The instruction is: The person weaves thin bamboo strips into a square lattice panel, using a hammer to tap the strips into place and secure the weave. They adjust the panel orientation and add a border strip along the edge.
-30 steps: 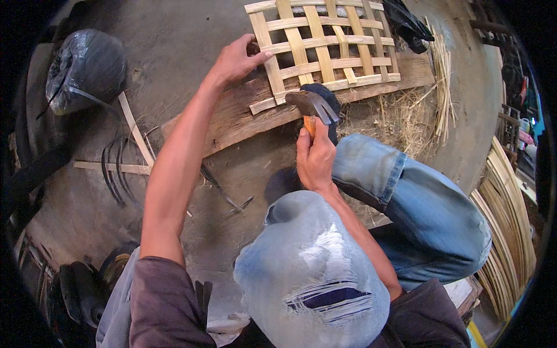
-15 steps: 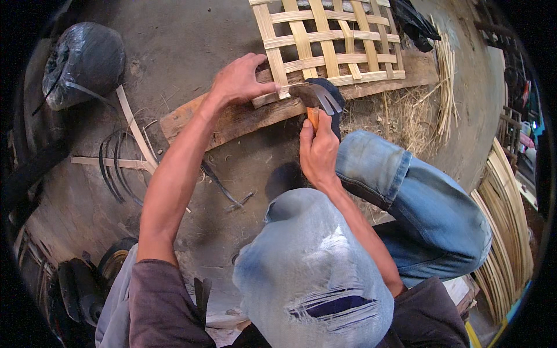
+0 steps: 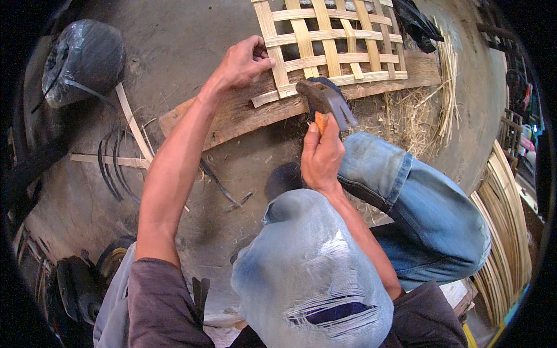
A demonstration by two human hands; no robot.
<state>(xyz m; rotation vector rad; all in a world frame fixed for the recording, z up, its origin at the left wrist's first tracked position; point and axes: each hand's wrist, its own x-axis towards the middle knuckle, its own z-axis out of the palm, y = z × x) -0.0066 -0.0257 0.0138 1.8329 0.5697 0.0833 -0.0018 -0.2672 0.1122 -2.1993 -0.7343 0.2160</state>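
A panel of woven, pale bamboo strips (image 3: 323,49) lies with its near edge over a flat wooden plank (image 3: 238,120). My left hand (image 3: 242,62) is at the panel's left side, fingers curled and thumb against the outermost strip. A short strip end sticks out past the panel's near left corner. My right hand (image 3: 323,152) grips the orange handle of a claw hammer (image 3: 329,103) just below its head. The rusty head hovers close to that corner, apart from the strips. Part of a dark shoe shows behind the hammer.
My bent knees in torn jeans (image 3: 313,261) fill the near middle. Shavings (image 3: 406,122) and thin strips (image 3: 448,87) lie right of the plank. A plastic-wrapped bundle (image 3: 87,64) and coiled black straps (image 3: 113,168) are on the left. Long bamboo slats (image 3: 502,232) stack at right.
My left hand has slid away from the panel's corner, farther up its left side, and its fingers have curled in. The hammer has drawn back slightly, to the right, off the corner.
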